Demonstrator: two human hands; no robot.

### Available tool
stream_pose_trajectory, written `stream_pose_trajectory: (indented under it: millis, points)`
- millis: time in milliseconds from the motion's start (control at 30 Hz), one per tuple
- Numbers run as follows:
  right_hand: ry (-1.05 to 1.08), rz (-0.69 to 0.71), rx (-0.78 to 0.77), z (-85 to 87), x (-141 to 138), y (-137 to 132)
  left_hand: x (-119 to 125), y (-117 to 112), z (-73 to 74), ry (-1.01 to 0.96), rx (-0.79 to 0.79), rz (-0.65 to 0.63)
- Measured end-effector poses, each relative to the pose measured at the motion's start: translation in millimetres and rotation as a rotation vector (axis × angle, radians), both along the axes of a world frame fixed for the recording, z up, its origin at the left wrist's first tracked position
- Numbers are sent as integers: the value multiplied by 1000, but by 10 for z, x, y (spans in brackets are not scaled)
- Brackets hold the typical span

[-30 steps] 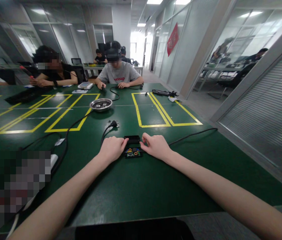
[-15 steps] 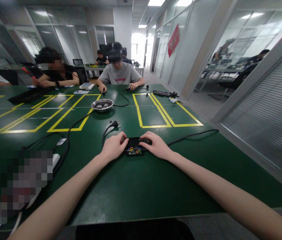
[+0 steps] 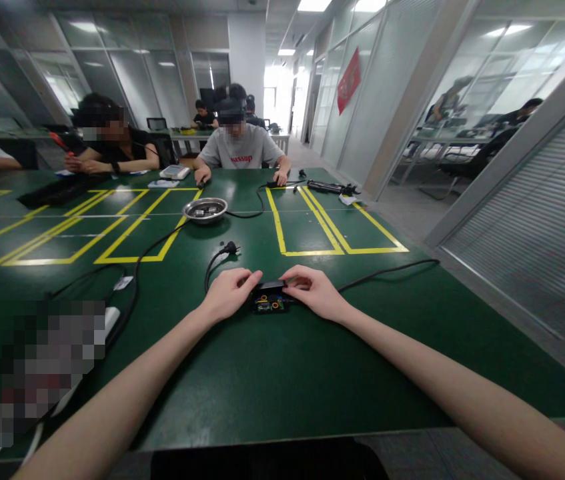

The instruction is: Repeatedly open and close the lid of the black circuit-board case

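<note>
A black power adapter case (image 3: 268, 305) lies opened on the green table, its circuit board with coils and small parts showing. Above its far edge a black cover (image 3: 269, 287) is tilted over the board. My left hand (image 3: 235, 291) pinches the cover's left end between thumb and fingers. At its right end my right hand (image 3: 312, 291) grips it the same way. A black plug (image 3: 232, 248) on a cord lies beyond my left hand. Another black cable (image 3: 387, 270) runs out to the right from behind my right hand.
A steel bowl (image 3: 205, 211) holding small metal parts stands farther back. Yellow tape (image 3: 312, 253) marks rectangles on the table (image 3: 242, 387). A white power strip (image 3: 112, 319) and cords lie at left. A co-worker (image 3: 239, 143) sits opposite, handling a cable; another sits at left.
The cover has tipped down toward the board, its far side now lower and nearer. Both hands have shifted slightly with it. The co-worker opposite has moved a hand and cable to the right.
</note>
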State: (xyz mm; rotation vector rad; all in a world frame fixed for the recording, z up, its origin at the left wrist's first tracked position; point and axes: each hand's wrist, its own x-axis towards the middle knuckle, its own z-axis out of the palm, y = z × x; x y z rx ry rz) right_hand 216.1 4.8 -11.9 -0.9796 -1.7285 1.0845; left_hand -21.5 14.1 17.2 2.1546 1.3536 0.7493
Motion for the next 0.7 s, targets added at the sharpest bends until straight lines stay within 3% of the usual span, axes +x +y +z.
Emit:
stream_pose_trajectory:
  millis: [233, 700]
  points:
    - [41, 18, -59, 25, 8, -29, 37, -73, 41, -137, -75, 36]
    - [-274, 107, 310, 113, 148, -68, 75, -164, 36, -91, -6, -116]
